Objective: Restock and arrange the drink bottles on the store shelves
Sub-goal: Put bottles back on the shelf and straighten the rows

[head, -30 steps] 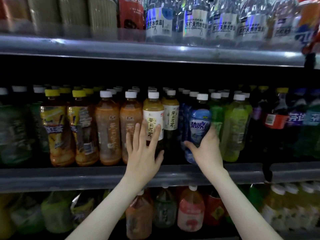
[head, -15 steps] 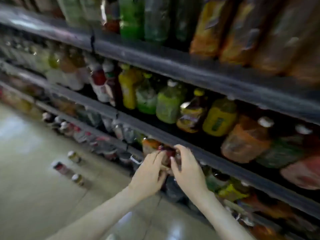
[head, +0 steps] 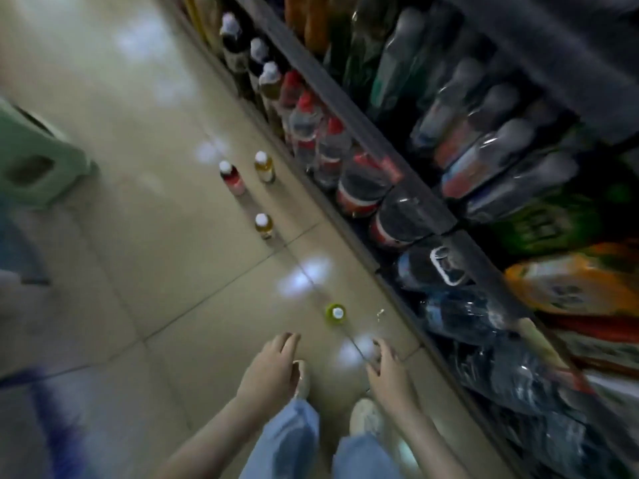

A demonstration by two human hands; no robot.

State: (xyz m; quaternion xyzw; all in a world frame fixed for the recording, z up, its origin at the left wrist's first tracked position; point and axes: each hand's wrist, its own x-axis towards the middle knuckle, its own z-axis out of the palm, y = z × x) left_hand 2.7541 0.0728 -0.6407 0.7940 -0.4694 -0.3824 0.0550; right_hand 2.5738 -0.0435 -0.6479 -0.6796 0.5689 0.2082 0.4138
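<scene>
- Nearest the camera, two legs in pale blue jeans (head: 290, 440) and a light shoe (head: 366, 418) stand on the tiled floor (head: 155, 271).
- The left hand (head: 273, 368) hangs above the floor with its fingers loosely bent, and it holds nothing.
- The right hand (head: 387, 368) is beside it, a little nearer the shelving. Its fingers are also loosely curled and it is empty.
- Just beyond both hands, a yellow-green bottle (head: 335, 314) with a white cap stands upright on the floor, close to the foot of the shelving and touching neither hand.
- Farther along, an amber bottle (head: 264, 225) stands alone on the tiles.
- Beyond that, a red bottle (head: 232, 178) and a second amber bottle (head: 265, 166) stand side by side, both white-capped.
- Along the right, a grey shelf edge (head: 349, 110) runs away from the camera. Below it stand large dark cola bottles (head: 359, 188) with red labels, then clear water bottles (head: 307, 122) with red caps. The shelf above holds more bottles, too blurred to name.
- At the far left sits a pale green plastic stool (head: 31, 167), well apart from the bottles.
</scene>
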